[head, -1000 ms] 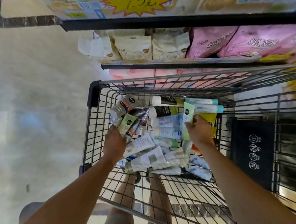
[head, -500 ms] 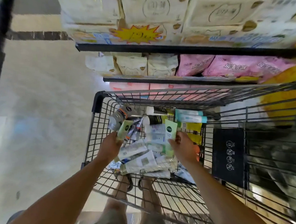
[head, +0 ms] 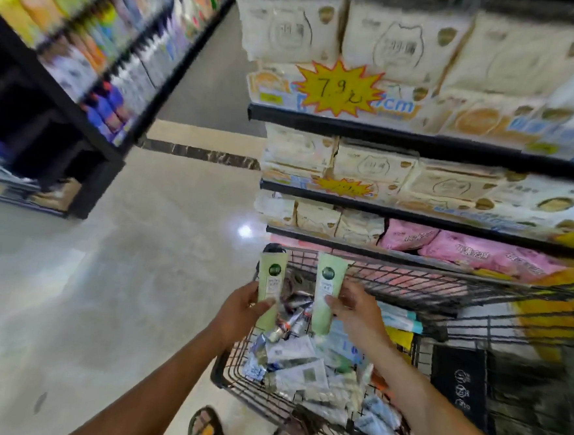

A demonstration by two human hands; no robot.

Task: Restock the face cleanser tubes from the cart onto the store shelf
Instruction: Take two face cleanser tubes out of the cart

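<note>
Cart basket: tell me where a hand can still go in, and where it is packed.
The cart has bare wire at its far end, by the rim below the pink packs. The middle and near end are heaped with tubes. Both the left hand and the right hand hold a green tube above the heap.

1. We are standing in a shop aisle, a supermarket by the look of it, with a pale polished floor (head: 131,291) running between black shelving units.
2. We are facing shelves (head: 420,138) holding stacked cream packs and pink packs (head: 463,253), with a yellow starburst price tag (head: 338,88) reading 7.9.
3. We are leaning over a wire shopping cart (head: 410,283) filled with tubes, while blurred colourful bottles are lining the far shelving (head: 96,61).
</note>
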